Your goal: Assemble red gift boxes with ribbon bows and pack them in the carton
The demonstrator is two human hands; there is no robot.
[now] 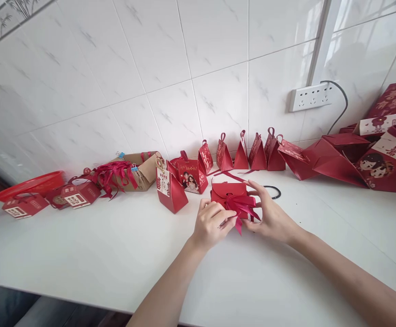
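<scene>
A small red gift box [223, 188] with a rounded flap lies on the white table in front of me. Across its front sits a bright crimson ribbon bow [243, 203] with its tails hanging down. My left hand [214, 221] is closed at the bow's lower left, fingertips pinching the ribbon. From the right, my right hand [268, 211] grips the box's side, thumb near the lower edge and fingers at the top corner. Just behind that hand, a black cord loop [276, 193] rests on the table.
Several red triangular boxes [224, 156] stand along the tiled wall. A cardboard box [146, 175] draped with ribbons [116, 172], a red basin [30, 184] and house-shaped boxes [80, 193] are at left. Larger red boxes [341, 156] crowd the right, below a power strip [312, 97].
</scene>
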